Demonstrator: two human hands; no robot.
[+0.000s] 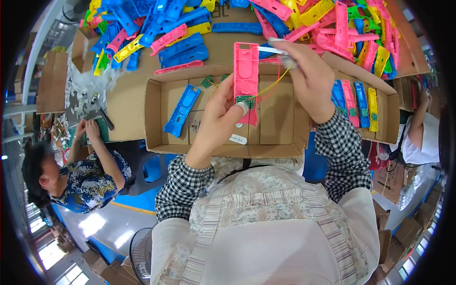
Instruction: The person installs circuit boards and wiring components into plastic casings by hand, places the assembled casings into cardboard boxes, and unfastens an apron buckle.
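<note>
Upright above the cardboard box [273, 151] is a pink plastic shell [246, 66]. My left hand [217, 116] grips its lower part, the thumb pressed on a small green circuit board [245, 100]. Close to the shell's top right, my right hand [311, 76] is closed round a thin white strip [270, 49], whose tip reaches the shell's edge. Yellow and red wires [275, 84] run between the board and my right hand. Inside the box lie a blue shell [182, 110], more green boards [207, 81] and a white oval piece [238, 139].
A smaller box [390, 114] on the right holds several coloured shells with boards. Piles of blue [156, 21] and pink [342, 23] shells lie at the back. One co-worker [88, 161] sits at left, another [422, 128] at right.
</note>
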